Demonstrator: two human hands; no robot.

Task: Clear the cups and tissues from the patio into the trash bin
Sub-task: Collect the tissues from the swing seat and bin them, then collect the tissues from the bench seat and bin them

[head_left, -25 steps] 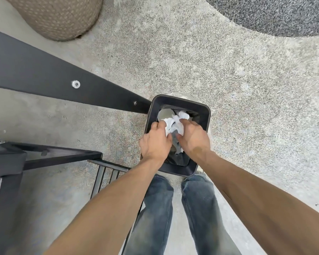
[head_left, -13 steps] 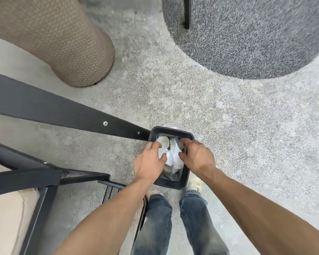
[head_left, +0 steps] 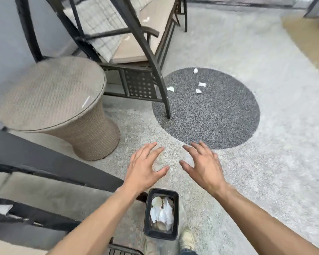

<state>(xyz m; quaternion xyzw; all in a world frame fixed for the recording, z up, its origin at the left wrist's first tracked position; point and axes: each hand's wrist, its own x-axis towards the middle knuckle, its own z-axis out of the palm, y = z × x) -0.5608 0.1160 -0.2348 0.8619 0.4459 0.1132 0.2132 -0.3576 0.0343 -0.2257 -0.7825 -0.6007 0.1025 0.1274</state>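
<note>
Well, both hands were up and empty: the left hand (head_left: 145,170) and the right hand (head_left: 202,166) hovered side by side over the pale floor, fingers spread wide, gripping nothing. Below them, between the forearms, sat the black trash bin (head_left: 147,218), stuffed with white tissues (head_left: 164,212) and a cup (head_left: 157,201). Out on the round grey rug (head_left: 210,115) lay four crumpled tissue scraps (head_left: 201,84), well apart from the bin. A wicker side table (head_left: 50,96) stood at left, just beside the metal-framed seat (head_left: 136,45).
</note>
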